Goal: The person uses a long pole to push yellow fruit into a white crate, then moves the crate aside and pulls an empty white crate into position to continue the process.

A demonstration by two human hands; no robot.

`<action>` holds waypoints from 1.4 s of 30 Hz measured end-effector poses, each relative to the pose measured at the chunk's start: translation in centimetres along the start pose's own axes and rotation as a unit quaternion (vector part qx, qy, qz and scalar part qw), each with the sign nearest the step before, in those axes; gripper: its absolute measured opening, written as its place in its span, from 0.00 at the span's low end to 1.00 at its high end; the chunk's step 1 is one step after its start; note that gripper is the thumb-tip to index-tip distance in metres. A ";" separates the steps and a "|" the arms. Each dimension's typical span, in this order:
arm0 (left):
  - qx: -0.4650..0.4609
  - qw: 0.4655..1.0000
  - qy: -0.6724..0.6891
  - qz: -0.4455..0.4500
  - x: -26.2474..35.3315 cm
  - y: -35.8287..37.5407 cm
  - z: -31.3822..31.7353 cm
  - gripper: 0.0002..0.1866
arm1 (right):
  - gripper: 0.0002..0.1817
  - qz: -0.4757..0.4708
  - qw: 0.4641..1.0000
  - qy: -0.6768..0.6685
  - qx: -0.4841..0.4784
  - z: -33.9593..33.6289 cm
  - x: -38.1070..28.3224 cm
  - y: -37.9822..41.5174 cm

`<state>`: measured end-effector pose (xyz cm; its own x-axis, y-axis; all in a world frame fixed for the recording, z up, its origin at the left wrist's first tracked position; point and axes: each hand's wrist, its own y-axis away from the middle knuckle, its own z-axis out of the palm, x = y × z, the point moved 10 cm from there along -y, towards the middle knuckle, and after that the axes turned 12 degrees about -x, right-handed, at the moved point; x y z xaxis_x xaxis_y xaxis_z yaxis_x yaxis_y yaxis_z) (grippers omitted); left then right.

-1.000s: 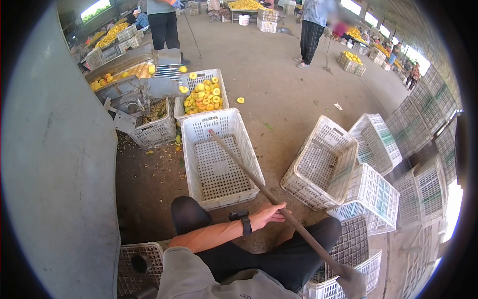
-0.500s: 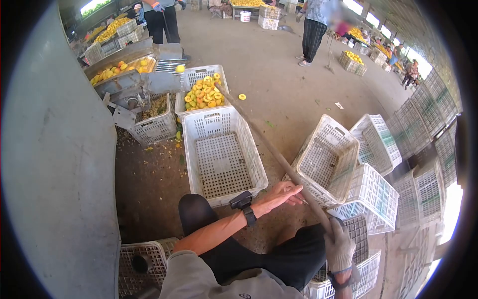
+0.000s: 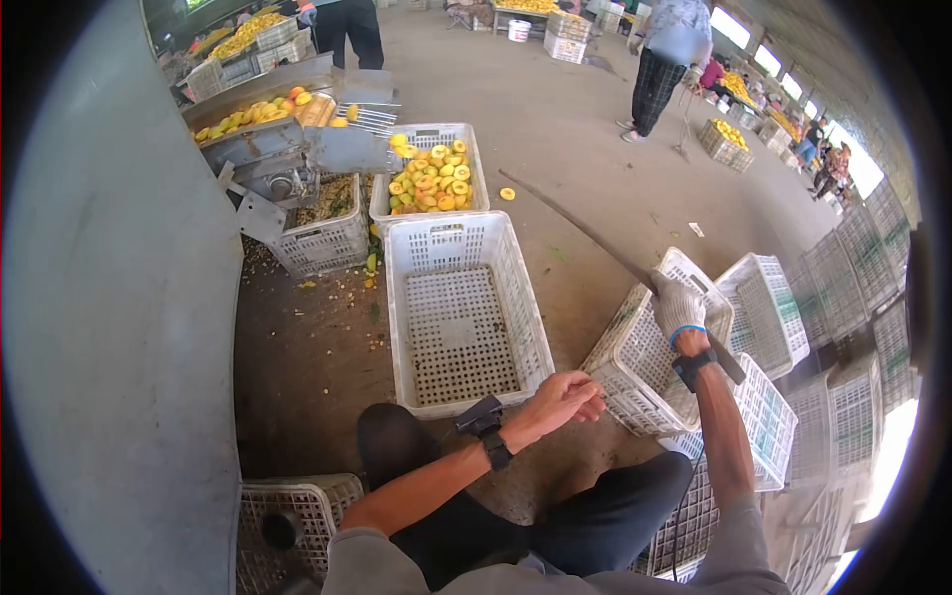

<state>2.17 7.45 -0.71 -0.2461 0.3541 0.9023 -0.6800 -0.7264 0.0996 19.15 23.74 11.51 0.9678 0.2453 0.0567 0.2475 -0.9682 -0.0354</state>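
My right hand (image 3: 678, 305), in a pale knitted glove, is closed around a long wooden stick (image 3: 575, 223) above a white crate (image 3: 645, 347) on the right. The stick's thin end points up and left, near a loose fruit half (image 3: 508, 193) on the floor. My bare left hand (image 3: 567, 399) is held beside the near right corner of an empty white crate (image 3: 399, 327); its fingers are curled, and whether they hold anything is too small to tell. Behind that crate is another crate (image 3: 478, 164) filled with yellow fruit halves (image 3: 433, 180).
A metal machine (image 3: 248, 159) with a fruit chute stands at the back left, above a crate of scraps (image 3: 322, 246). A grey metal panel (image 3: 119, 297) fills the left side. Stacked crates (image 3: 764, 307) stand at the right. Two people stand farther back.
My right hand has moved up and forward with the stick, from beside my knee to over the crate. My left hand no longer touches the stick. The view has shifted slightly.
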 end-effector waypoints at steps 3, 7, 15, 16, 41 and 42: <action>0.008 1.000 0.009 0.009 -0.2 -0.1 -0.8 0.17 | 0.17 0.001 1.000 0.010 -0.020 0.9 -0.9 -3.2; 0.004 1.000 0.015 0.020 -0.5 -0.2 -1.1 0.17 | 0.17 -0.024 0.998 0.057 -0.013 2.9 -0.7 -6.1; 0.027 1.000 -0.001 -0.001 -1.2 -0.6 -1.8 0.16 | 0.18 -0.059 0.996 0.067 -0.001 -2.0 -2.1 -3.7; 0.029 1.000 -0.006 -0.004 -1.2 -0.6 -1.9 0.16 | 0.18 -0.071 0.995 0.068 0.006 -4.2 -2.8 -2.1; 0.027 0.996 -0.081 -0.026 -0.9 -1.2 -0.4 0.18 | 0.23 0.094 0.988 0.076 -0.097 -12.5 4.1 11.5; 0.029 0.996 -0.082 -0.025 -0.9 -1.3 -0.6 0.18 | 0.22 0.094 0.987 0.088 -0.099 -11.6 3.7 10.0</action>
<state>2.89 8.44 -1.85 -0.0931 0.2932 0.9515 -0.6470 -0.7442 0.1660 24.64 14.41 22.93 0.9686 0.0653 0.2400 0.0336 -0.9904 0.1339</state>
